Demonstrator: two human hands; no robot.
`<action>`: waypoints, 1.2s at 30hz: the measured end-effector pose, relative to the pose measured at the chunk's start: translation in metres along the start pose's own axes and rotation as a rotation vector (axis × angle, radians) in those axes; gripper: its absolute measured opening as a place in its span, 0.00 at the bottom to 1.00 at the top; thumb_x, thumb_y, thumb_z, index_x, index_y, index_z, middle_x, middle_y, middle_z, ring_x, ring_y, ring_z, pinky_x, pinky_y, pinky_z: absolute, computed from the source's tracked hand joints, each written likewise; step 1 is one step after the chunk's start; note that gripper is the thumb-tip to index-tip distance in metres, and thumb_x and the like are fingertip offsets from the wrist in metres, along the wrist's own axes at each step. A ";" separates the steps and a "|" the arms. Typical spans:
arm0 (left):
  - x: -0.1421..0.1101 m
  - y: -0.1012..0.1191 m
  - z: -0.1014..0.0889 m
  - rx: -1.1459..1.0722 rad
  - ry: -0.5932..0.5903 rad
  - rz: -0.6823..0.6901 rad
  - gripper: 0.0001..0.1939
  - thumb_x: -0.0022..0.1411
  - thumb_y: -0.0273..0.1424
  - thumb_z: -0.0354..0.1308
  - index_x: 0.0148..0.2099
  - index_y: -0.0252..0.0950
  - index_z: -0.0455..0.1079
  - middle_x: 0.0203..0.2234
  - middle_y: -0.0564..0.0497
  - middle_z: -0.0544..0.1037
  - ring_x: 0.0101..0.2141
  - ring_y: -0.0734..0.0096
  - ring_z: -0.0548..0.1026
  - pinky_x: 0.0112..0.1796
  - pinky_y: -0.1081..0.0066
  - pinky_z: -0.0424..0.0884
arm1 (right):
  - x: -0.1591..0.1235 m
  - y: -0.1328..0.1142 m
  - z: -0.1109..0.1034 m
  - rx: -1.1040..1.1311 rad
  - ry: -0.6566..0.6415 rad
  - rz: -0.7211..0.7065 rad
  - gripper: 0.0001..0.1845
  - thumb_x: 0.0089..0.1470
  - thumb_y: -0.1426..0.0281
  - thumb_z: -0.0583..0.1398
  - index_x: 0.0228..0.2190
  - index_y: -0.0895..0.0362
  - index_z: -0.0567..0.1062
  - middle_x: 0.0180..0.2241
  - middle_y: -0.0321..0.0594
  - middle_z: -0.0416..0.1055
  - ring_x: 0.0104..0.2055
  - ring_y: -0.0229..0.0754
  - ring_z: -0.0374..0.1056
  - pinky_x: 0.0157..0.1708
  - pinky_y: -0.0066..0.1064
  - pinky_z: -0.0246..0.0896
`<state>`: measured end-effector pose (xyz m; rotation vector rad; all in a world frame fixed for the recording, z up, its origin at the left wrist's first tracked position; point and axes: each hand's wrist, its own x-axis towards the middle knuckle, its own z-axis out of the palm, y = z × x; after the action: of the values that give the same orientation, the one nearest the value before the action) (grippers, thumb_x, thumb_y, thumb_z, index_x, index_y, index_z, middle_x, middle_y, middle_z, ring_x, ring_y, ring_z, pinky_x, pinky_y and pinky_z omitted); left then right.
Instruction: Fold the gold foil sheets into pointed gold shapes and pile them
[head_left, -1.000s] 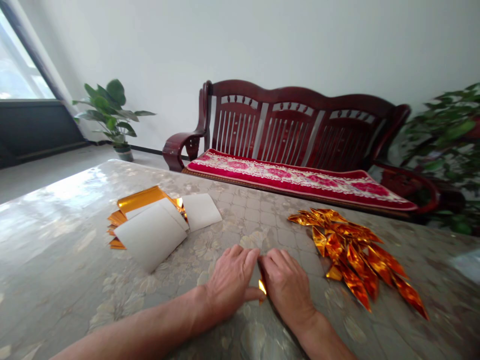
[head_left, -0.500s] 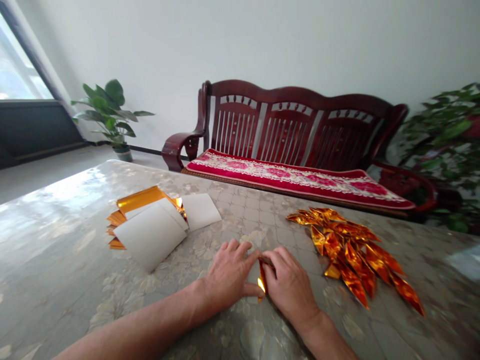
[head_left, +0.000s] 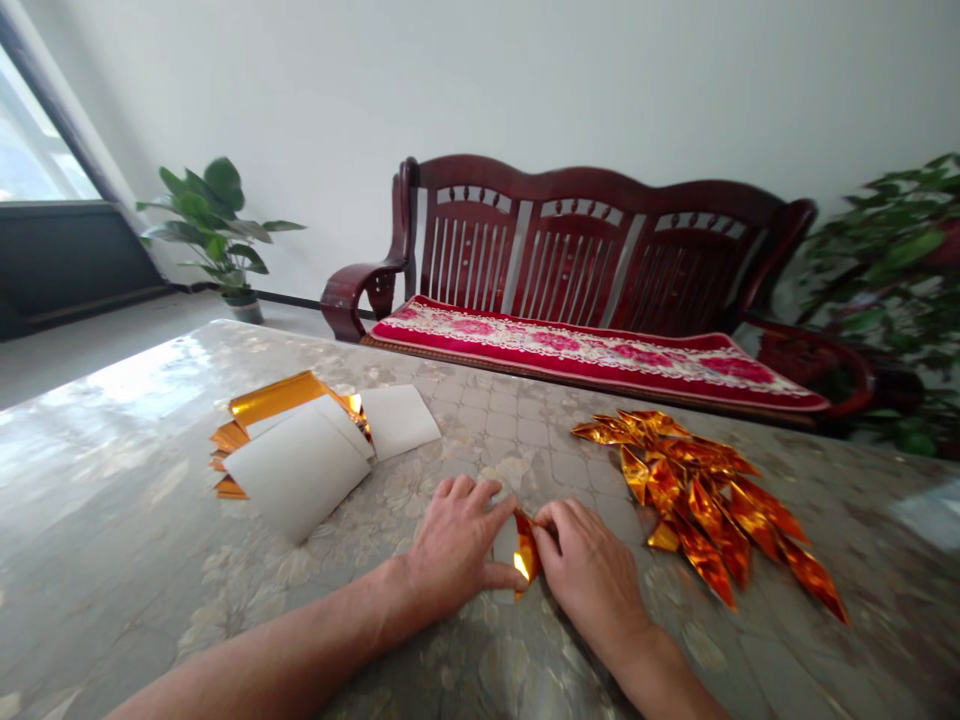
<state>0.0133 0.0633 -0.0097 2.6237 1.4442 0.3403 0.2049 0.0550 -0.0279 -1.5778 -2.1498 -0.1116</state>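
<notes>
A small sheet of gold foil paper (head_left: 528, 548), partly folded, lies on the table between my hands. Its shiny side shows as a narrow strip, and a bit of its pale side shows under my left hand (head_left: 456, 535). The thumb and forefinger of that hand hold the paper at its near and far ends. On the strip's right edge, my right hand (head_left: 589, 562) pinches the foil between thumb and fingers; its fingertips are partly hidden. To the right lies a heap of folded gold foil pieces (head_left: 705, 508), pointed at the ends.
Loose foil sheets (head_left: 300, 465), several white side up, lie fanned on the left of the patterned table (head_left: 187, 590). Clear plastic (head_left: 934, 518) rests at the right edge. Beyond stand a dark red wooden bench (head_left: 574, 235) and a potted plant (head_left: 217, 225).
My right hand has shifted slightly to the right, and more of the gold strip shows between the hands. My left hand stays almost in place on the paper.
</notes>
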 end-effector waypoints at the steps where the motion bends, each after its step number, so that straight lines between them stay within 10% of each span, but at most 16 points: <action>1: 0.000 0.000 0.000 -0.005 0.001 0.000 0.41 0.48 0.60 0.63 0.60 0.46 0.66 0.56 0.47 0.69 0.50 0.51 0.67 0.51 0.54 0.63 | -0.001 0.000 0.000 -0.008 0.006 -0.018 0.07 0.58 0.73 0.58 0.28 0.53 0.69 0.28 0.34 0.70 0.32 0.41 0.68 0.30 0.32 0.52; 36: 0.000 -0.010 0.004 0.004 0.078 0.039 0.36 0.49 0.59 0.64 0.56 0.49 0.69 0.55 0.51 0.71 0.47 0.54 0.69 0.51 0.54 0.61 | -0.002 -0.004 -0.006 -0.047 -0.005 -0.319 0.12 0.64 0.76 0.53 0.29 0.54 0.70 0.32 0.37 0.67 0.35 0.44 0.60 0.35 0.35 0.50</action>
<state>0.0063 0.0681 -0.0159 2.6727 1.4192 0.4500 0.2037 0.0501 -0.0225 -1.2475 -2.4027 -0.2621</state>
